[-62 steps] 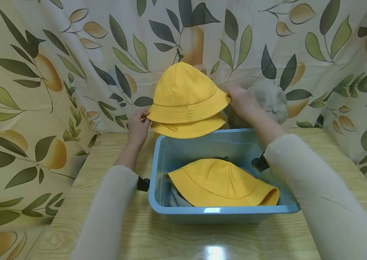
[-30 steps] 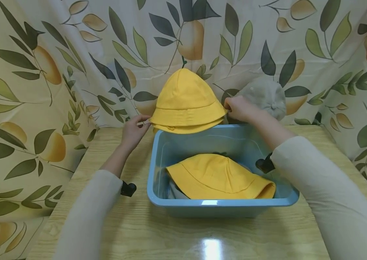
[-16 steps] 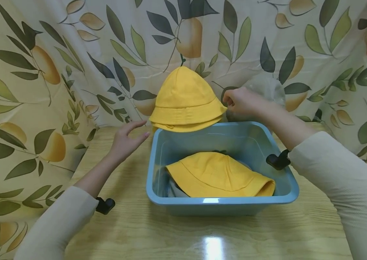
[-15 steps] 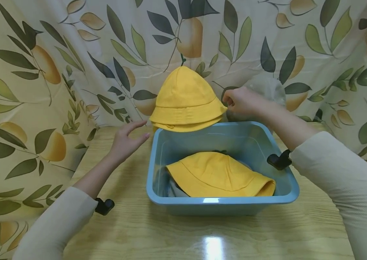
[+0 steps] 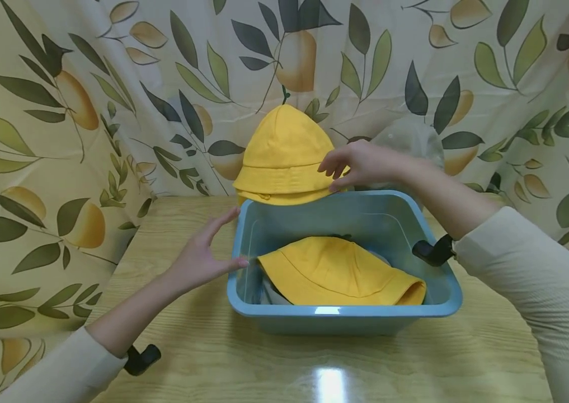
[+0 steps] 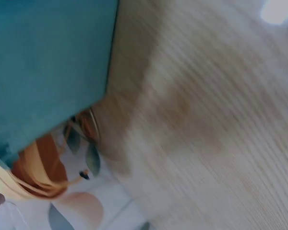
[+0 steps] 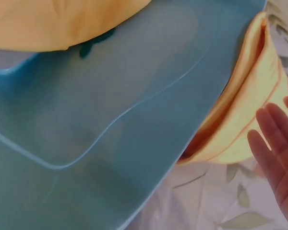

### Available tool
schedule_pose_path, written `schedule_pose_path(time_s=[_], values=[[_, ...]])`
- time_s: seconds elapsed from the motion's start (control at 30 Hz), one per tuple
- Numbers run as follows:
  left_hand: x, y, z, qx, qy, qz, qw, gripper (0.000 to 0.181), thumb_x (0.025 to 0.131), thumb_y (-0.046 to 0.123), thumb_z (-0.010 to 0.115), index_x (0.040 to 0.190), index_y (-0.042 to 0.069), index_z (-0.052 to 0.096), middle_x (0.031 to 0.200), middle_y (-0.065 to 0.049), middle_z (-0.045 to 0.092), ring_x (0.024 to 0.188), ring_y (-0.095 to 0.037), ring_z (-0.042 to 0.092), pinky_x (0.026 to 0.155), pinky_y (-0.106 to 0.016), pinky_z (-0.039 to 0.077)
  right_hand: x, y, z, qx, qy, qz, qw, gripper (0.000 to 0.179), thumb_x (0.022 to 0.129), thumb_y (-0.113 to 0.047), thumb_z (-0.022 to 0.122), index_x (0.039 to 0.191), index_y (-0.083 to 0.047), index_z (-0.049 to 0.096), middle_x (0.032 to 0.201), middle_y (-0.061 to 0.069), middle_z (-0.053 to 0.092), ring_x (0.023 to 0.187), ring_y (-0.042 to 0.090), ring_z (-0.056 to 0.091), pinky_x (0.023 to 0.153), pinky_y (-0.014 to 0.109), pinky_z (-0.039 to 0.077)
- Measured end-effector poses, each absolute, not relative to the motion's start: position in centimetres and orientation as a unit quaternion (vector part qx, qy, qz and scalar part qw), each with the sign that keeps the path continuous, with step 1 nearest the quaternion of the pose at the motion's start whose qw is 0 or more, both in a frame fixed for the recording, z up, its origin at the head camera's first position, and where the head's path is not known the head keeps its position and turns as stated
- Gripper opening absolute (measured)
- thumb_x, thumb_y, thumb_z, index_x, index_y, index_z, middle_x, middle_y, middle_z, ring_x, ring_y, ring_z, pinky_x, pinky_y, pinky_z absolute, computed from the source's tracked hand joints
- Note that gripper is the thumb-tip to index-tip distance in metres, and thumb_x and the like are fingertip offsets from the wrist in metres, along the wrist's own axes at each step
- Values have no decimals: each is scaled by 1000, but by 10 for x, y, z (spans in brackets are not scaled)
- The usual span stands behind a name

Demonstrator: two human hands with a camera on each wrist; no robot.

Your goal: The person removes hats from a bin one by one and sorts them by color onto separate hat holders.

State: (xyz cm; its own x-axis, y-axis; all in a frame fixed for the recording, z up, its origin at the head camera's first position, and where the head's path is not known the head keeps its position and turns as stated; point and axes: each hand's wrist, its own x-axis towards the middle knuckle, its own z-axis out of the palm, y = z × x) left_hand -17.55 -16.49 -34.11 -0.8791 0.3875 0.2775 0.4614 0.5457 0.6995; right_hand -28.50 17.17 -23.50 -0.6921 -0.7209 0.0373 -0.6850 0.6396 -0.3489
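Observation:
A stack of yellow bucket hats (image 5: 284, 145) stands behind the bin's back left edge. My right hand (image 5: 360, 163) hovers in front of the stack's right side, fingers loosely bent and holding nothing; in the right wrist view the fingers (image 7: 278, 139) look spread beside the hats' brims. At the left rim of the blue plastic bin (image 5: 344, 311) is my left hand (image 5: 198, 257), thumb and fingers spread wide; whether it touches the rim I cannot tell. Inside the bin lies another yellow bucket hat (image 5: 339, 271), tipped on its side, over something grey (image 5: 273, 294).
A grey cap (image 5: 412, 137) sits behind the bin, partly hidden by my right arm. Leaf-and-fruit patterned cloth (image 5: 163, 84) hangs at the back and sides. The bin stands on a light wooden table (image 5: 203, 358).
Both hands have let go of the stacked hats' brims. The left hand has come down toward the bin's left rim; the right has moved slightly left. The stack was lowered a little and now stays still.

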Motion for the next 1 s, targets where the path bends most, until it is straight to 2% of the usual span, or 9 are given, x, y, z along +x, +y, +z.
schedule_pose_path(time_s=[0.13, 0.2, 0.4, 0.67, 0.8, 1.0], values=[[-160, -160, -340, -265, -873, -405, 50, 99, 69, 35, 84, 149, 17, 29, 152, -5, 33, 142, -38, 19, 110, -63, 14, -279, 160, -233, -392, 897, -184, 89, 36, 81, -18, 75, 113, -5, 65, 112, 9, 66, 98, 22, 65, 84, 39, 54], [-155, -158, -343, -281, -870, -401, 59, 102, 69, 42, 83, 150, 15, 26, 154, -7, 30, 142, -39, 19, 110, -63, 14, -277, 154, -234, -405, 889, -190, 102, 36, 81, -16, 75, 113, -4, 65, 113, 10, 66, 100, 24, 64, 84, 39, 54], [-142, -154, -352, -334, -871, -351, 84, 112, 69, 71, 65, 151, 9, 20, 154, -16, 26, 142, -33, 22, 113, -58, 11, -273, 131, -243, -470, 852, -185, 137, 37, 82, -14, 73, 115, -1, 64, 115, 14, 65, 101, 27, 64, 84, 41, 54], [-135, -153, -354, -354, -879, -311, 73, 116, 70, 75, 57, 151, 5, 14, 156, -16, 20, 145, -31, 13, 114, -55, 11, -269, 96, -269, -519, 821, -148, 186, 41, 82, -19, 74, 116, -1, 62, 116, 14, 64, 100, 28, 64, 84, 35, 53], [-133, -151, -354, -359, -879, -311, 52, 118, 70, 80, 51, 152, 5, 11, 158, -11, 13, 146, -30, 9, 115, -54, 8, -267, 79, -288, -518, 819, -109, 222, 45, 83, -20, 73, 121, 1, 59, 120, 16, 62, 103, 28, 64, 86, 32, 53], [-133, -151, -359, -359, -883, -301, 39, 116, 73, 82, 44, 152, 5, 7, 160, -8, 4, 146, -29, 2, 115, -54, 5, -267, 58, -316, -488, 830, -49, 264, 51, 84, -20, 73, 128, -1, 55, 124, 13, 61, 111, 25, 60, 94, 34, 49]])
